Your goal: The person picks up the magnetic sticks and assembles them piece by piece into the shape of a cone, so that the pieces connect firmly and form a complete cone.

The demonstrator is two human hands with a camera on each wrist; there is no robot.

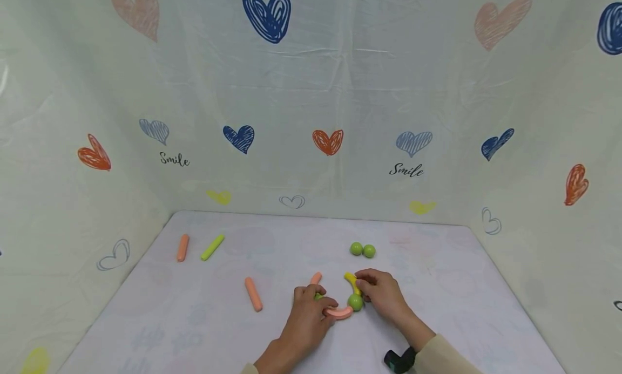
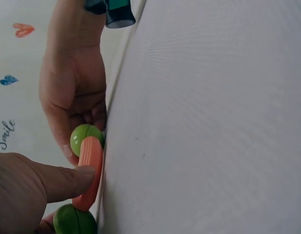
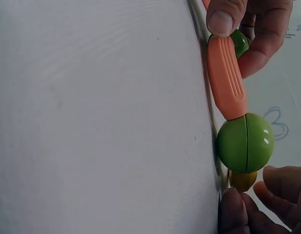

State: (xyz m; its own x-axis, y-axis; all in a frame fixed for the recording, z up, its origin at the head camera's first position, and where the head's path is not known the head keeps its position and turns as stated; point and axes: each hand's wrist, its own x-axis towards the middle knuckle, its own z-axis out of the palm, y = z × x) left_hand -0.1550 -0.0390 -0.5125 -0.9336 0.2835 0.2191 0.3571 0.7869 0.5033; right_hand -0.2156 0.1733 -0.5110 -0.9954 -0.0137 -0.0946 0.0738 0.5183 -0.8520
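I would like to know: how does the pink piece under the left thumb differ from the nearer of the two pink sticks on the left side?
The pink piece is curved, while the pink stick is straight. The left hand touches the pink piece; no hand touches the pink stick. The pink piece meets a green ball; the pink stick lies by itself. Both share a similar colour.

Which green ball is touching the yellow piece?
The green ball nearest the right hand, set between the yellow piece and the curved orange piece. Two others sit side by side farther back; the fourth is partly hidden by the left hand.
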